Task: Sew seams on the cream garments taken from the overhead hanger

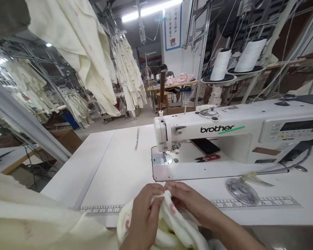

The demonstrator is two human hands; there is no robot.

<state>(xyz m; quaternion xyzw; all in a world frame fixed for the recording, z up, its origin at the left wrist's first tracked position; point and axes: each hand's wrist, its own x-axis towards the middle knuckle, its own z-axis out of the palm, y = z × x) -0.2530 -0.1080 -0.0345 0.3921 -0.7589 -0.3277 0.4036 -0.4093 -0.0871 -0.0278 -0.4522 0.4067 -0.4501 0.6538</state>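
Observation:
My left hand (145, 212) and my right hand (188, 201) are both closed on a bunched piece of cream fleece fabric (169, 225) with small pink marks, at the near edge of the white sewing table (114, 166). The fingertips of both hands pinch one edge of the cloth together. Just beyond them stands a white Brother sewing machine (224, 139), its needle and presser foot (163, 156) over the metal plate. More of the cream fabric (28, 222) lies draped at the lower left.
Red thread snips (208, 158) and a dark phone (205, 146) lie under the machine arm. A round metal disc (242, 191) and a printed ruler strip (250, 203) sit on the table's front. Two white thread cones (220, 64) stand behind. Cream garments (94, 52) hang overhead left.

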